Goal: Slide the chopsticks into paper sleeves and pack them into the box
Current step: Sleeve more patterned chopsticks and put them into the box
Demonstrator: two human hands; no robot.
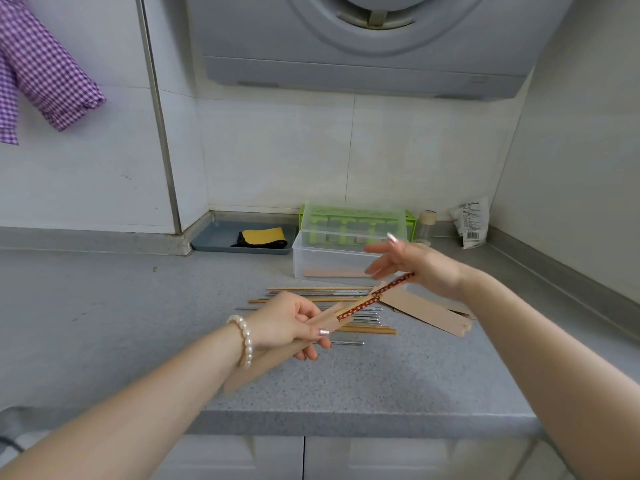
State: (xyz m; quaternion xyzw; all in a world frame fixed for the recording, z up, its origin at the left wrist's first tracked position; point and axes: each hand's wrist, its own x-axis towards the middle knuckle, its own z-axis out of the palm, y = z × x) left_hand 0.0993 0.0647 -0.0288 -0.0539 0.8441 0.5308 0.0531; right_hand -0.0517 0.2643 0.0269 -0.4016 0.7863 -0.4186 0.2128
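While the left hand [294, 323] grips the kraft paper sleeve [304, 336] above the grey countertop [138, 306], its mouth should be kept steady and in line with the red patterned chopsticks [375, 295], half inside it. Pushing squarely on their ends would likely spare the thin paper from tearing. Their exposed part shows a small pale motif on red. At their far end the right hand [412, 261] has its fingers spread, palm against the tips. Behind stands the clear plastic box [311, 261].
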